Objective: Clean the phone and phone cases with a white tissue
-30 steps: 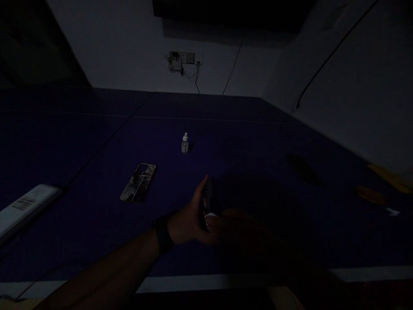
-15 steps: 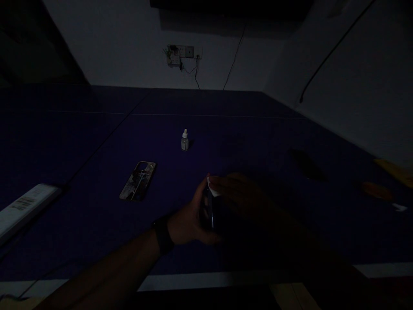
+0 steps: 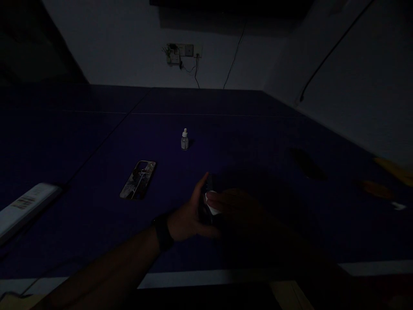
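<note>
My left hand [image 3: 185,221], with a dark watch [image 3: 163,233] at its wrist, is wrapped round a dark, glossy phone [image 3: 210,184]. Its thumb is along the near end and its fingers are at the far edge. My right hand [image 3: 237,204], deep in shadow, presses a small white wipe [image 3: 212,207] onto the phone's surface with its fingertips. Much of the phone is hidden by the hands and the dark. To the left, a patterned phone case [image 3: 138,181] lies flat on the table. Farther back stands a small dropper bottle [image 3: 184,143] with a white top.
On the blue-purple table [image 3: 226,129], a long white box [image 3: 27,209] lies at the left. At the right are a dark flat object [image 3: 308,163], an orange item [image 3: 376,189], a yellow item [image 3: 395,171] and a white scrap [image 3: 399,206]. Wall sockets [image 3: 185,50] with cables are behind.
My right hand has slid the white wipe from the phone's far end toward me, to about its middle. My left hand keeps its grip on the phone, almost unmoved.
</note>
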A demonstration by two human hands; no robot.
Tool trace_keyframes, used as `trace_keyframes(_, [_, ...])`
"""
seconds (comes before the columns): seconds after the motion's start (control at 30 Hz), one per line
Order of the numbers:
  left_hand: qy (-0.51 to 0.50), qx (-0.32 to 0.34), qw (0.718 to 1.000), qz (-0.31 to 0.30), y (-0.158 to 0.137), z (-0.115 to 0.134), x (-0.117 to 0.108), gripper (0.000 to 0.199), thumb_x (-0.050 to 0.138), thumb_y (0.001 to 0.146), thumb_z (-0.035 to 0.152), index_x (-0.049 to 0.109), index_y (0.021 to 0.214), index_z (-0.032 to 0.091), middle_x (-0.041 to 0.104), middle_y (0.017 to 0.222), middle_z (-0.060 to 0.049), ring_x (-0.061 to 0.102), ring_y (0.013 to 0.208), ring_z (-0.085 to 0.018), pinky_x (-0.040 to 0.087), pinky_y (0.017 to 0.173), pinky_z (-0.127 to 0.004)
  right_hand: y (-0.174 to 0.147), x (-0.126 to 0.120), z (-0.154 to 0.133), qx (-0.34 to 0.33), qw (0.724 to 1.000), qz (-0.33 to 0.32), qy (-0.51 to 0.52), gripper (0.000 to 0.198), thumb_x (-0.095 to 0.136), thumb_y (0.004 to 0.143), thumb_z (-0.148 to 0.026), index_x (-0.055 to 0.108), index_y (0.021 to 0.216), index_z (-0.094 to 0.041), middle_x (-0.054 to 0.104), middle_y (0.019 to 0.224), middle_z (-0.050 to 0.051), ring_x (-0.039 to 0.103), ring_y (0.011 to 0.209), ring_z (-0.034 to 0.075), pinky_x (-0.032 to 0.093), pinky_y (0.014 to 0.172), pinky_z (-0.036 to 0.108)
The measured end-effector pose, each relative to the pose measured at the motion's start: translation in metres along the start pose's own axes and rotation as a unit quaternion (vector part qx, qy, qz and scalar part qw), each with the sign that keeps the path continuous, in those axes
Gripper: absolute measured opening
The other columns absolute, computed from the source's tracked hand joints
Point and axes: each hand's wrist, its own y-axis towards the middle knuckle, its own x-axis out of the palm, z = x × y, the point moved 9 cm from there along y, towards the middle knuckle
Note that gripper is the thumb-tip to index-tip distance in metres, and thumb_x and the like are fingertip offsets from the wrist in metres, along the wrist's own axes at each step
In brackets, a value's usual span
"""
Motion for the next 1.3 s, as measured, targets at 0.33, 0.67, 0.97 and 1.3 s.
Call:
trace_keyframes(0.33, [0.018,-0.055,0.991,0.118,0.003,0.001,-0.017,0.091,0.050,0.090,0.073,0.006,0.157,0.029,0.066,0.102,-0.010,0.068,0.072,-0.023,0.059,0.064,-0.042,-0.028,0.016,-0.037,-0.018,0.993,-0.008,0.113,0.053,0.040,0.102,-0.009,0.033,0.154,-0.016,0.068,0.129,0.011,0.061,0.124,0.017,0.053,0.100,0.034])
trace_keyframes(0.67, [-0.001,-0.086,0.989,0.122,0.001,-0.001,-0.012,0.087,0.054,0.089,0.070,0.009,0.153,0.033,0.056,0.076,0.002,0.060,0.055,-0.015,0.056,0.047,-0.029,-0.025,0.015,-0.024,0.007,0.998,-0.026,0.065,0.046,0.040,0.104,-0.014,0.041,0.149,-0.020,0.067,0.131,0.010,0.060,0.124,0.019,0.053,0.101,0.037])
trace_keyframes(0.97, [-0.019,-0.087,0.987,0.130,0.003,-0.008,-0.016,0.084,0.053,0.090,0.070,0.011,0.152,0.032,0.060,0.078,0.001,0.061,0.055,-0.015,0.056,0.049,-0.029,-0.037,0.025,-0.045,-0.001,0.989,-0.045,0.143,0.047,0.040,0.104,-0.013,0.041,0.150,-0.021,0.073,0.119,0.006,0.069,0.108,0.015,0.059,0.091,0.028])
trace_keyframes(1.3, [-0.025,-0.098,0.987,0.127,0.003,-0.008,-0.015,0.085,0.053,0.090,0.071,0.010,0.152,0.032,0.062,0.078,-0.001,0.064,0.057,-0.019,0.057,0.049,-0.033,-0.012,0.010,-0.032,0.001,0.999,0.005,0.034,0.050,0.036,0.097,-0.006,0.041,0.147,-0.010,0.068,0.127,0.015,0.060,0.126,0.020,0.052,0.101,0.037])
